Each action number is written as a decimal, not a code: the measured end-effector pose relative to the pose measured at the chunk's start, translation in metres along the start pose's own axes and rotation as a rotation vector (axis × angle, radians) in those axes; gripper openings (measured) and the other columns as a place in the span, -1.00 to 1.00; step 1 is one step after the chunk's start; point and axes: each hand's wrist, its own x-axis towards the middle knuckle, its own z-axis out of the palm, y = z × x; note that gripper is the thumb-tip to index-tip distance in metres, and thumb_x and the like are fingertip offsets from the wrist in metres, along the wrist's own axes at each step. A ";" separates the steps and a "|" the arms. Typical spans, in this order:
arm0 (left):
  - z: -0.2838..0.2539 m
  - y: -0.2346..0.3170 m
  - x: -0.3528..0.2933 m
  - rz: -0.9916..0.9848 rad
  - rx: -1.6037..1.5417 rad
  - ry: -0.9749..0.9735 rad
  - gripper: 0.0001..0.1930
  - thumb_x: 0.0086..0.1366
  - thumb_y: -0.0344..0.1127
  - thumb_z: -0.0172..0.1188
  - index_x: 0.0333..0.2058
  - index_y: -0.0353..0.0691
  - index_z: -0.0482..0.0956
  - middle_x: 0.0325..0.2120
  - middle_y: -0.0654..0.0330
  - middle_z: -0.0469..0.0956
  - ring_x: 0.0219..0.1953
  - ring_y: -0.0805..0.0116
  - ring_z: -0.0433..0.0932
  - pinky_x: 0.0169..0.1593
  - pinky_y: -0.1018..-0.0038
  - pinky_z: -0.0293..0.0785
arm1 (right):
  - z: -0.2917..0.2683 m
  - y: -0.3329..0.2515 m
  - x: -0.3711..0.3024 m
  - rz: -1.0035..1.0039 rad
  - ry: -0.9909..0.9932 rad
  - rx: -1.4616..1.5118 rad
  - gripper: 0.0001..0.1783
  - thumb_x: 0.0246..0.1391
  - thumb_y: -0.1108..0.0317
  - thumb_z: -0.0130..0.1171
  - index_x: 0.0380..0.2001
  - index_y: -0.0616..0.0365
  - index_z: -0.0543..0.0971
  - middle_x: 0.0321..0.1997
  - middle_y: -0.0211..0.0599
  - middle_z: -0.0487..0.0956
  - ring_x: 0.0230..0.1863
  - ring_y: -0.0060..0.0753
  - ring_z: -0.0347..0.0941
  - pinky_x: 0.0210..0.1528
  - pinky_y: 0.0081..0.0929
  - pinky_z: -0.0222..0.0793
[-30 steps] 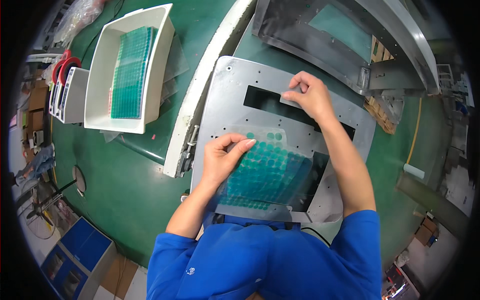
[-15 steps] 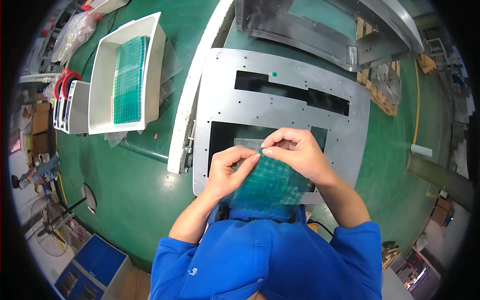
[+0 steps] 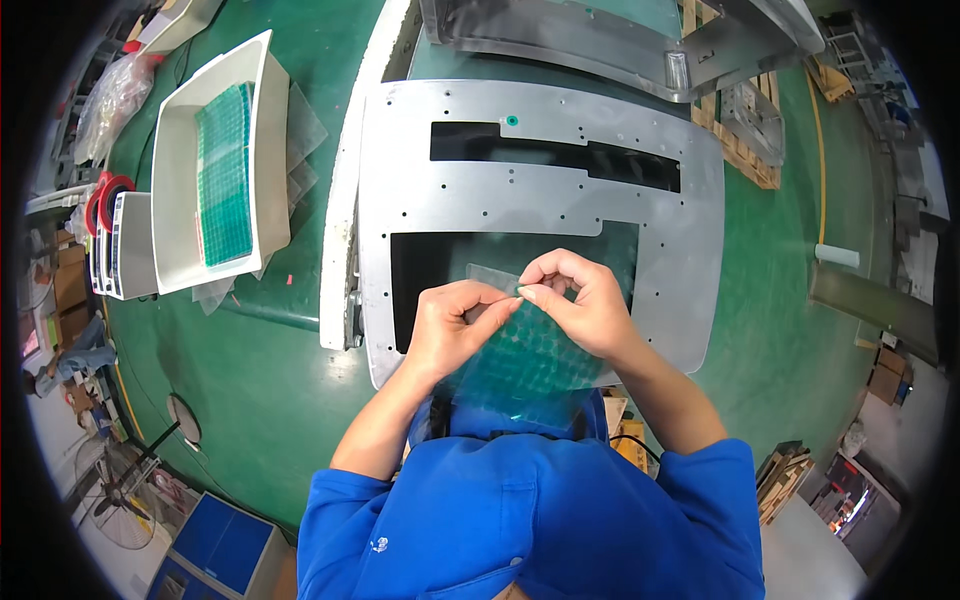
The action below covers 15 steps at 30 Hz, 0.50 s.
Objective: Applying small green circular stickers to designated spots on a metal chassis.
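Observation:
A clear sheet with rows of green round stickers hangs below my fingers, in front of my body. My left hand pinches the sheet near its upper edge between thumb and forefinger. My right hand is closed in a pinch right beside it, the fingertips of both hands nearly touching. A small bit of green shows at the right fingertips, where they meet the stickers. Beyond the hands lies a large grey metal panel with cut-outs and small holes. One green ring-shaped sticker sits on its far part.
To the left, a white bin holds a stack of green sticker sheets. Red-ringed tape rolls stand beside it. A white beam runs along the panel's left side. Another metal housing stands at the back, near a wooden pallet.
My view has shifted slightly, so the panel and bin appear farther left and the panel higher. Both hands keep their pinch at the sheet's upper edge, moved little.

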 end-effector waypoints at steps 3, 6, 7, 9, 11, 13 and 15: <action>0.004 -0.005 0.004 -0.079 -0.107 0.006 -0.91 -0.01 -0.43 0.24 -0.55 -0.33 0.55 -0.67 0.28 0.49 -0.63 0.66 0.37 -0.56 0.70 0.27 | 0.004 0.008 0.002 -0.364 0.154 -0.262 -0.91 -0.20 0.51 0.12 -0.51 0.20 0.45 -0.53 -0.30 0.44 -0.51 -0.34 0.36 -0.45 -0.54 0.26; 0.006 -0.007 0.008 -0.170 -0.201 0.010 -0.88 0.00 -0.41 0.24 -0.54 -0.35 0.54 -0.66 0.28 0.50 -0.61 0.68 0.36 -0.54 0.71 0.28 | 0.006 0.010 0.007 -0.703 0.276 -0.577 -0.92 -0.20 0.53 0.09 -0.53 0.20 0.44 -0.53 -0.29 0.43 -0.51 -0.27 0.35 -0.46 -0.52 0.26; 0.006 -0.008 0.011 -0.199 -0.222 0.004 -0.88 0.00 -0.40 0.25 -0.53 -0.35 0.54 -0.66 0.29 0.50 -0.60 0.69 0.36 -0.52 0.72 0.29 | 0.005 0.010 0.009 -0.781 0.302 -0.672 -0.93 -0.20 0.54 0.08 -0.54 0.20 0.44 -0.52 -0.28 0.44 -0.52 -0.25 0.35 -0.46 -0.51 0.25; 0.007 -0.015 0.014 -0.237 -0.277 -0.014 -0.85 0.00 -0.37 0.26 -0.52 -0.35 0.55 -0.65 0.31 0.50 -0.58 0.67 0.36 -0.49 0.73 0.30 | 0.000 0.010 0.013 -0.570 0.291 -0.427 -0.95 -0.18 0.53 0.06 -0.54 0.18 0.43 -0.52 -0.28 0.42 -0.51 -0.28 0.35 -0.46 -0.51 0.24; 0.007 -0.017 0.016 -0.248 -0.284 -0.007 -0.85 0.00 -0.37 0.26 -0.52 -0.35 0.55 -0.66 0.32 0.49 -0.59 0.68 0.36 -0.50 0.73 0.28 | -0.008 0.011 0.021 -0.360 0.272 -0.185 -0.97 -0.16 0.53 0.03 -0.54 0.17 0.42 -0.52 -0.28 0.41 -0.51 -0.32 0.35 -0.46 -0.51 0.22; 0.008 -0.019 0.016 -0.261 -0.282 0.017 -0.85 0.00 -0.36 0.26 -0.52 -0.35 0.55 -0.66 0.33 0.48 -0.59 0.69 0.34 -0.51 0.74 0.27 | -0.040 0.016 0.043 -0.370 0.392 -0.427 -0.98 -0.15 0.53 0.03 -0.54 0.18 0.43 -0.52 -0.28 0.38 -0.50 -0.39 0.33 -0.42 -0.54 0.23; 0.010 -0.019 0.017 -0.267 -0.270 0.022 -0.85 0.00 -0.36 0.26 -0.52 -0.34 0.55 -0.66 0.34 0.48 -0.60 0.70 0.33 -0.52 0.74 0.25 | -0.062 0.022 0.056 -0.166 0.313 -0.360 -0.99 -0.13 0.51 0.03 -0.55 0.20 0.44 -0.50 -0.28 0.37 -0.48 -0.39 0.32 -0.39 -0.55 0.24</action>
